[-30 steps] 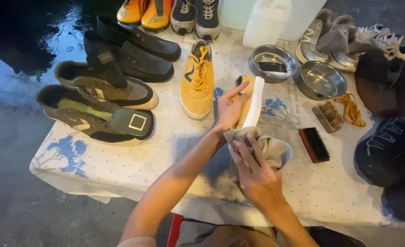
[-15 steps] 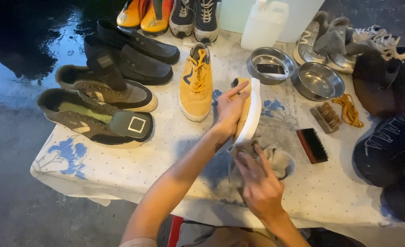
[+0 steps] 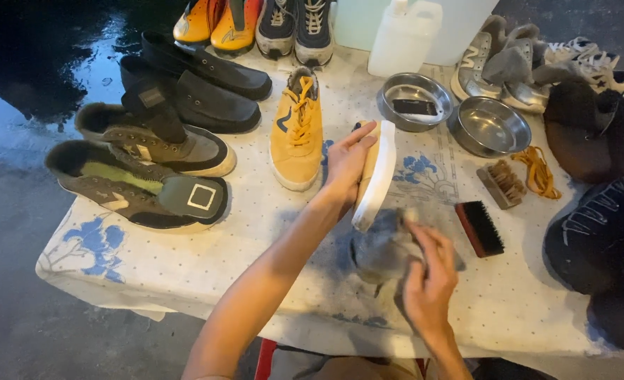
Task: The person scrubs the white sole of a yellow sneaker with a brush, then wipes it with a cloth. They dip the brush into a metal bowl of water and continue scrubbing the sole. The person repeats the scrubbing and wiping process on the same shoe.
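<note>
Crowded tablecloth (image 3: 185, 260), bare near its front edge; my left hand (image 3: 347, 165) clasps the yellow shoe (image 3: 375, 172) on edge, right hand (image 3: 428, 281) bunches grey cloth (image 3: 379, 253); steel bowl (image 3: 414, 98) holds a dark block

Shoe-cleaning stall or small repair workshop, seemingly outdoors. Tabletop (image 3: 185, 267) under a white dotted cloth with blue flowers, crowded with many pairs of shoes: dark slip-ons (image 3: 199, 77), olive sneakers (image 3: 143, 183), a yellow sneaker (image 3: 296, 130). Two steel bowls (image 3: 491, 127), brushes (image 3: 479, 229), a pale plastic jug (image 3: 403, 35), loose orange laces (image 3: 537, 169). Wet, dark, reflective ground (image 3: 16, 105) alongside.
</note>
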